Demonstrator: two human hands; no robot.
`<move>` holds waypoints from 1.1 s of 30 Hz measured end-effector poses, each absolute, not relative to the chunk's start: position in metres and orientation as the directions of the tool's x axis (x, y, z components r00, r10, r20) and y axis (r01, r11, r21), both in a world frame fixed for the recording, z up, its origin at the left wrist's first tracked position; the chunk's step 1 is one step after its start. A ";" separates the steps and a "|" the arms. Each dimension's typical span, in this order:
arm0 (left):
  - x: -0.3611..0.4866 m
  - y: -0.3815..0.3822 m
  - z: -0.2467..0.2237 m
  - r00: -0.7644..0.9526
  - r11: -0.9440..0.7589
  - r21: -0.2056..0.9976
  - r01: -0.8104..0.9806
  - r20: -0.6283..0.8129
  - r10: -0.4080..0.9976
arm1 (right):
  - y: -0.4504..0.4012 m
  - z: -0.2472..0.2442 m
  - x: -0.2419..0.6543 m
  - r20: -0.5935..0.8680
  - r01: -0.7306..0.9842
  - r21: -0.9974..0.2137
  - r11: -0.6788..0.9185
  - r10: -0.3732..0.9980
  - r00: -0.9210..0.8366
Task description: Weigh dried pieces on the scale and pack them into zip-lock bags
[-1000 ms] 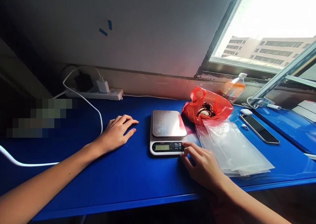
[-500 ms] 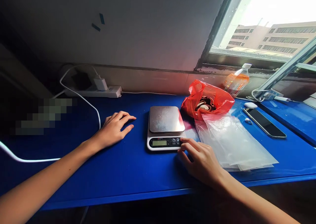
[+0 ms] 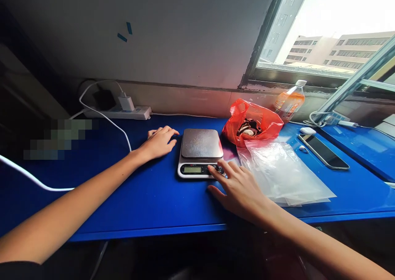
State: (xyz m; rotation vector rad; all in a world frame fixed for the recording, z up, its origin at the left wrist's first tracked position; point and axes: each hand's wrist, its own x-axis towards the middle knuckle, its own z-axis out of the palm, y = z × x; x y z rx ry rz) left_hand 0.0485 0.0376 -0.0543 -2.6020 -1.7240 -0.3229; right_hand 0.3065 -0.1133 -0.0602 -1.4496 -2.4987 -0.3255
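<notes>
A white digital kitchen scale (image 3: 181,167) with a metal weighing plate (image 3: 202,143) stands on the blue table. Its small display shows no digits that I can read. My right hand (image 3: 239,185) reaches over the scale's front right corner, index fingertip on the button panel, thumb held apart and no object in it. Just left of the scale, my left hand (image 3: 162,142) rests on the table with fingers spread and nothing in it. Behind and right of the scale, a red plastic bag (image 3: 234,127) stands open, with dark and pale dried slices (image 3: 249,127) inside.
Clear plastic bags (image 3: 286,173) lie flat beside my right hand. Farther right are a phone (image 3: 324,151), an earbud (image 3: 303,149) and its white case (image 3: 307,130). An orange drink bottle (image 3: 289,103) leans by the wall. A power strip (image 3: 135,113) and white cable (image 3: 105,117) lie left.
My right index finger has shifted left along the button panel, and the hand has opened more. My left hand has moved closer to the scale. The view has shifted slightly.
</notes>
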 end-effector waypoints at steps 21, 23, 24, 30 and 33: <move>0.051 0.003 -0.058 0.484 -0.489 0.069 0.870 0.076 0.872 | -0.110 -0.059 0.296 0.366 0.847 0.229 0.480 0.764 -0.532; 0.050 -0.001 -0.053 0.500 -0.500 0.066 0.863 0.022 0.866 | -0.105 -0.056 0.297 0.392 0.854 0.167 0.493 0.762 -0.516; 0.048 -0.003 -0.050 0.508 -0.506 0.073 0.860 -0.012 0.861 | -0.101 -0.053 0.299 0.413 0.862 0.114 0.495 0.765 -0.494; 0.039 -0.001 -0.036 0.514 -0.500 0.128 0.857 -0.142 0.846 | -0.055 0.017 0.354 0.645 0.900 -0.304 0.312 0.763 -0.046; 0.035 0.002 -0.037 0.526 -0.506 0.161 0.847 -0.125 0.841 | -0.041 0.053 0.390 0.511 0.879 -0.379 0.291 0.857 -0.063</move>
